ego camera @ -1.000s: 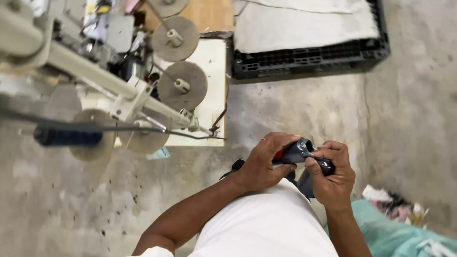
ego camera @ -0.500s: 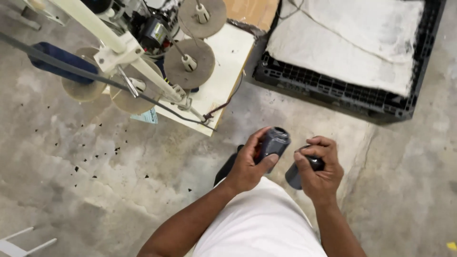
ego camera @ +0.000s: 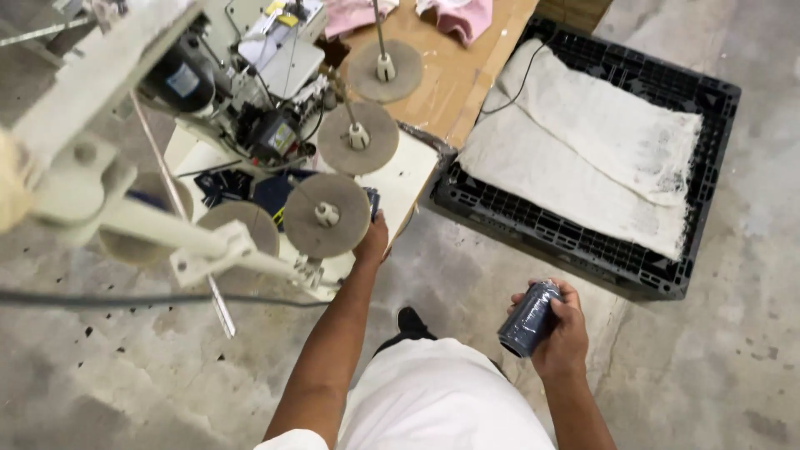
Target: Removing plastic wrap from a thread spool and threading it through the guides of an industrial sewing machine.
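Right hand (ego camera: 560,333) low at the hip, fingers wrapped round a dark spool (ego camera: 528,318); left hand (ego camera: 372,240) up at the disc (ego camera: 327,215), fingers hidden, grip impossible to tell; best to steady that disc and lift the spool upright, core over the pin (ego camera: 326,213)

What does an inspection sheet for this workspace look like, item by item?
Surface: white machine table beside a wooden tabletop, on a stained concrete floor.
Job's things: dark thread cone held upright-tilted; three round spool discs on the thread stand.
Clutter: pink cloth on the wooden top; dark fabric pieces under the machine.
Hands: right hand wrapped around the thread cone; left hand reaching to the nearest disc, what it holds is hidden.
Cables: black cord running from the wooden top onto the pallet; dark cable across the foreground.
Surroundings: sewing machine; black plastic pallet with white sacking on it.
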